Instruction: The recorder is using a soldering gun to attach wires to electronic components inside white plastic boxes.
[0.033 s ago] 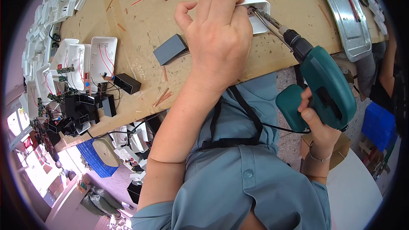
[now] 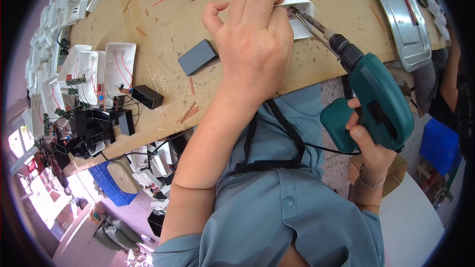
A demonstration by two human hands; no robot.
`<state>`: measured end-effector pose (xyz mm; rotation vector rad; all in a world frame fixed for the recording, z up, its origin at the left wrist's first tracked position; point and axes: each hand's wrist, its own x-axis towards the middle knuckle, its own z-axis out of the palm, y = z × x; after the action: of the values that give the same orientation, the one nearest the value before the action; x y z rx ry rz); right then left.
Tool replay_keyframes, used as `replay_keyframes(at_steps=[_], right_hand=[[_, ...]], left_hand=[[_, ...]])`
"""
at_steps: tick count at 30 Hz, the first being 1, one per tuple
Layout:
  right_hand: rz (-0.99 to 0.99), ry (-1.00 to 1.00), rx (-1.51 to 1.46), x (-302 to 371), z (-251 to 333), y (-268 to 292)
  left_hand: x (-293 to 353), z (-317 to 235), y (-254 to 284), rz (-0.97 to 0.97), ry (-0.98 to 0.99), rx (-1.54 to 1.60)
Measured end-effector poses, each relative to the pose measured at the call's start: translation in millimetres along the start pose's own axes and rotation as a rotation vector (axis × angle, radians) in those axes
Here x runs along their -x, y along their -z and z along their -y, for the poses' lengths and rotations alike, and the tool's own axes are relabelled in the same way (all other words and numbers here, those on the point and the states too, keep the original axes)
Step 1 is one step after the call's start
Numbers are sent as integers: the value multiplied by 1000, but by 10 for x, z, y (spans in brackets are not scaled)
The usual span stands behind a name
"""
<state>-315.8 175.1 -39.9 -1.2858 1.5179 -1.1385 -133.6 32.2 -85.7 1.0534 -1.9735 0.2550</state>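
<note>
Case [image 2: 300,30]: white, open-topped, lying on the tan bench [image 2: 163,24] right of centre, its left end hidden by the left hand.
Left hand [image 2: 255,37]: fingers curled over the case's left end; whether they pinch something inside, I cannot tell. Firm, even pressure should stop the case sliding.
Right hand [image 2: 368,143]: wrapped round the handle of a green gun [image 2: 383,101], apparently for soldering; a loose wrist would make the tip wander.
Tip [image 2: 296,12]: inside the case; exact contact is unclear. A brief, steady touch looks best, without grazing the white walls.
Finger clearance: tight; fingertips belong left of the hot metal.
Cord [image 2: 336,150]: dark, below the gun; slack would avoid tugging.
</note>
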Motion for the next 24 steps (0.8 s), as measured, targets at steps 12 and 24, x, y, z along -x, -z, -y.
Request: replay_keyframes(at_steps=[12,24], right_hand=[[18,17,43,25,26,5],[2,-46,31,85,65,-27]], left_hand=[[-3,6,-11,11,5,22],[17,15,-30,14,11,61]])
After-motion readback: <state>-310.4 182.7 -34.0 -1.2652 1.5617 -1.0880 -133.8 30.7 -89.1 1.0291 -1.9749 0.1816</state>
